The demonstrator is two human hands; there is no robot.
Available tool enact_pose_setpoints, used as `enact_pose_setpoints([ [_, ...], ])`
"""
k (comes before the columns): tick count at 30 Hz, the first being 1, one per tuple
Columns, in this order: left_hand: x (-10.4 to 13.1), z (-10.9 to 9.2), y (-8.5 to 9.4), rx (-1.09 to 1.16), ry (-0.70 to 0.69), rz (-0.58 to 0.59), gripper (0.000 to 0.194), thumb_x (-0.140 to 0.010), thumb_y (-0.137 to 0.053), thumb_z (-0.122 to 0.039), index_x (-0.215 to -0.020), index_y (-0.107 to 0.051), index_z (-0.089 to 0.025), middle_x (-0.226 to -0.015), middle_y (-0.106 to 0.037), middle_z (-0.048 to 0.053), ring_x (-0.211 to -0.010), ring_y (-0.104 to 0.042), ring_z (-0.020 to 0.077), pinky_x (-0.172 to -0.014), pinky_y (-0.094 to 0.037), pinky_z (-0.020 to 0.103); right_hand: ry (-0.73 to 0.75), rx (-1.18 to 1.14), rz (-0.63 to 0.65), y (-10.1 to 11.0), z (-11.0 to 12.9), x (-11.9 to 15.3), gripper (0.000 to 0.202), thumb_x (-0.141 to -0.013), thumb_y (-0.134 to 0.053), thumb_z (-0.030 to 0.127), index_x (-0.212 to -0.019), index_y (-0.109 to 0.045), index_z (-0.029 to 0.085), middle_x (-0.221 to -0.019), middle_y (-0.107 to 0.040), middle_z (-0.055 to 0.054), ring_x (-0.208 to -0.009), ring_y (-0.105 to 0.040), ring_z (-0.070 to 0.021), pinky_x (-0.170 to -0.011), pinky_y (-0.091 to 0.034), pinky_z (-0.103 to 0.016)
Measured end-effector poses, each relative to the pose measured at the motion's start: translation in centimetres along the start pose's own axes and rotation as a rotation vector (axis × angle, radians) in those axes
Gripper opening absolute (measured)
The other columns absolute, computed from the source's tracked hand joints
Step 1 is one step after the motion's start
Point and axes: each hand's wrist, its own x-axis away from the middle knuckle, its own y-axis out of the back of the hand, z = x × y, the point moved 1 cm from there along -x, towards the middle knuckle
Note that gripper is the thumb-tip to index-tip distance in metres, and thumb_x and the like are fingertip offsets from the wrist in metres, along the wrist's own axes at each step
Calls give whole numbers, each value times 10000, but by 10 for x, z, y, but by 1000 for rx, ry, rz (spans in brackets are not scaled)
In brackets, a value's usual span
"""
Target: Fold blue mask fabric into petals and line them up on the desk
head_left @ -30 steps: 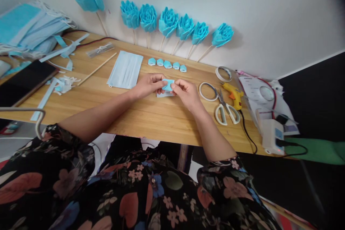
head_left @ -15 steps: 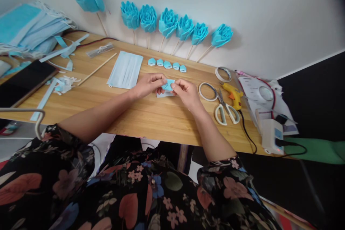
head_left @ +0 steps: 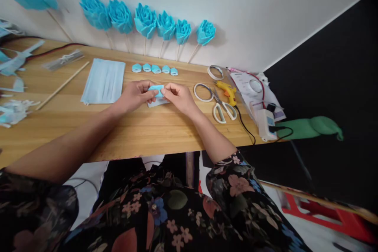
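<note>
A small blue piece of mask fabric (head_left: 156, 88) is pinched between both hands above the wooden table. My left hand (head_left: 134, 95) grips its left end, thumb on top. On its right end are the closed fingertips of my right hand (head_left: 179, 97). A pale flat piece (head_left: 158, 102) lies just below the fabric, partly hidden by the fingers. Behind the hands stands a row of several small folded blue pieces (head_left: 156, 69). To the left, a pleated face mask (head_left: 104, 80) lies flat.
Several blue fabric roses (head_left: 145, 20) on sticks lean along the wall. On the right are tape rolls (head_left: 203, 92), scissors (head_left: 223, 108), a yellow glue gun (head_left: 227, 91) and a white power box (head_left: 266, 125). A wooden stick (head_left: 63, 85) and fabric scraps (head_left: 17, 111) lie left.
My view has swung to the right, so the table's things appear further left. Both hands still pinch the blue fabric; its folded-looking face now appears flatter.
</note>
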Motion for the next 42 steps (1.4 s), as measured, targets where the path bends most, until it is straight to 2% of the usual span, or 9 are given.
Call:
enact_pose_setpoints([
  [4, -2, 3, 1, 4, -19, -36, 269, -846, -754, -363, -720, -616, -171, -633, -653, 7, -537, -563, 90, -555, -491, 203, 19, 81, -95, 14, -4, -5, 301, -963, -582, 423, -771, -592, 190, -716, -588, 48, -673, -502, -77, -682, -395, -228],
  [10, -3, 3, 1, -19, -14, -76, 224, -848, -744, -315, -734, -614, -173, -624, -664, 7, -539, -569, 92, -546, -492, 198, 32, 414, -369, 68, -7, -17, 228, -944, -600, 335, -769, -623, 190, -707, -635, 26, -680, -539, -120, -702, -395, -270],
  [15, -4, 3, -1, -14, -43, -72, 241, -849, -743, -308, -717, -590, -175, -623, -660, 3, -548, -569, 92, -549, -481, 201, -55, 792, -282, 103, -7, 1, 126, -889, -645, 259, -777, -682, 213, -747, -687, -29, -754, -606, -200, -740, -419, -324],
  [18, -6, 6, -1, -15, -56, -63, 260, -850, -745, -315, -709, -578, -174, -620, -657, 2, -551, -565, 90, -553, -472, 202, -261, 981, -250, 105, -19, 26, 172, -813, -760, 284, -695, -657, 213, -741, -693, -76, -830, -636, -265, -774, -454, -371],
  [21, -5, 6, -3, -15, -54, -75, 251, -847, -747, -299, -712, -578, -170, -629, -663, 5, -556, -562, 92, -549, -456, 206, -221, 997, -269, 96, -32, 44, 164, -828, -744, 243, -716, -635, 195, -880, -727, -119, -956, -641, -289, -875, -481, -421],
  [26, -2, 1, -5, 76, -67, -68, 216, -847, -749, -278, -732, -614, -154, -663, -663, 13, -541, -530, 82, -529, -419, 211, -166, 364, -333, 89, -31, 50, 182, -950, -615, 367, -854, -605, 212, -909, -723, -52, -926, -672, -205, -872, -535, -382],
  [31, 0, -4, -10, 383, -109, -24, 200, -805, -787, -303, -769, -668, -146, -832, -715, 55, -669, -615, 111, -584, -484, 220, -113, -437, -321, 84, 10, 58, 280, -932, -669, 491, -869, -558, 242, -815, -675, 23, -780, -674, -120, -721, -563, -257],
  [37, 15, -18, -25, 637, -76, 215, 222, -772, -818, -304, -829, -684, -137, -1126, -724, 110, -976, -694, 206, -739, -604, 296, -145, -643, -107, 45, 41, 72, 268, -830, -798, 407, -857, -610, 218, -770, -685, 31, -745, -669, -103, -667, -563, -211],
  [42, 14, -22, -16, 773, -96, 257, 309, -750, -835, -328, -918, -671, -127, -896, -722, 79, -758, -693, 154, -527, -515, 204, -142, -689, -59, 29, 46, 72, 289, -759, -844, 374, -901, -651, 213, -796, -702, 21, -753, -651, -102, -680, -545, -212],
])
